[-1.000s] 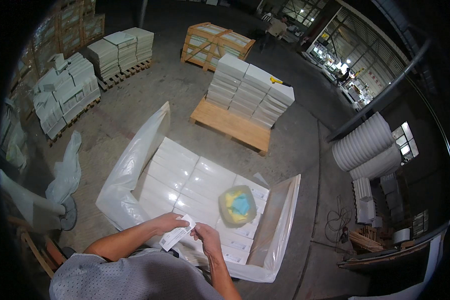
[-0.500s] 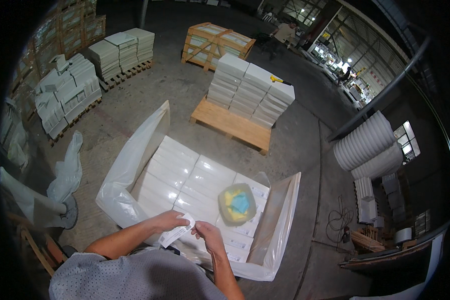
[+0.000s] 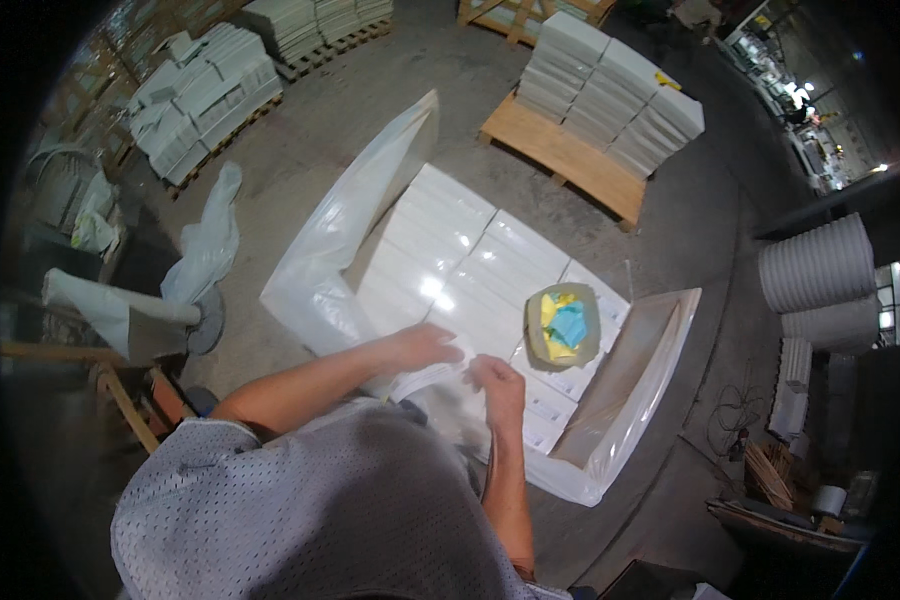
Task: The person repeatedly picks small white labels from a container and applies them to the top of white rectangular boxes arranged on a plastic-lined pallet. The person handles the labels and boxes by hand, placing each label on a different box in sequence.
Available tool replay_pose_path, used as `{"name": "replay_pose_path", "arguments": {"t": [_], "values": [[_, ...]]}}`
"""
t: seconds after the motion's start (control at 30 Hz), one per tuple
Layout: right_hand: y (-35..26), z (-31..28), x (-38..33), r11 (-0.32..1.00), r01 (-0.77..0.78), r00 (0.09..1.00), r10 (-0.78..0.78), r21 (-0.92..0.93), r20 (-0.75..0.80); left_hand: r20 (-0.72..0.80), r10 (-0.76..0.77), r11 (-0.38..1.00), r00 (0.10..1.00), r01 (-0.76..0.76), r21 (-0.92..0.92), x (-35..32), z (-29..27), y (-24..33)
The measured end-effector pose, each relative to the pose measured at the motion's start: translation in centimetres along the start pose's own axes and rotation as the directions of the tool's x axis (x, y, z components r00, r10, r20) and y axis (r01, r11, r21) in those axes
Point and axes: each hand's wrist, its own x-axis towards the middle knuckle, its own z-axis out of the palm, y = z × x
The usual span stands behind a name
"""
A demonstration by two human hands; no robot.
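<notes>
My left hand (image 3: 425,348) is closed on a white printed label sheet (image 3: 432,380), smeared by motion, in front of my body. Close to the sheet's right side, my right hand (image 3: 500,385) is closed with fingertips pinched; blur hides what is between them. Beneath both hands lie white, shiny-wrapped boxes (image 3: 480,270), packed flat in rows. Some boxes along the right side bear white labels (image 3: 545,408). An open plastic container (image 3: 533,335) with yellow and light-blue pieces inside rests on top of the boxes.
Clear plastic sheeting (image 3: 320,270) stands up around the boxes. Ahead, a wooden pallet (image 3: 570,165) carries stacked white blocks (image 3: 610,85) with a yellow tool (image 3: 667,80) on top. White rolls (image 3: 818,262) stand at right. A plastic-wrapped roll (image 3: 120,315) lies at left.
The view has shifted, so the boxes and container appear higher and further right. Both hands stay close together at the label sheet, which is now blurred.
</notes>
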Motion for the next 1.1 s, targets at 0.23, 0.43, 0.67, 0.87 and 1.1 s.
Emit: {"name": "replay_pose_path", "arguments": {"t": [0.23,0.43,0.67,0.87,1.1], "values": [[-0.4,0.7,0.6,1.0,0.002,1.0,-0.002,0.029,0.01,-0.058,0.0,0.996,0.998,0.005,0.091,-0.6,-0.5,1.5],[0.3,0.4,1.1,1.0,0.004,1.0,-0.003,-0.024,0.028,-0.068,0.009,0.975,0.998,0.007,0.223,-0.2,-0.5,0.8],[1.4,0.8,0.4,0.961,0.044,0.988,-0.082,-0.273,-0.129,-0.083,0.262,0.835,0.962,-0.183,0.519,0.5,1.2,-0.9],[1.7,1.2,-0.1,0.942,0.001,0.97,-0.082,-0.336,-0.229,-0.07,0.216,0.845,0.974,-0.15,0.514,1.0,2.1,-1.2],[1.1,-0.1,-0.5,0.982,-0.035,0.976,-0.006,-0.187,-0.216,0.007,0.076,0.852,0.997,-0.069,0.518,1.3,1.7,0.3]]}}
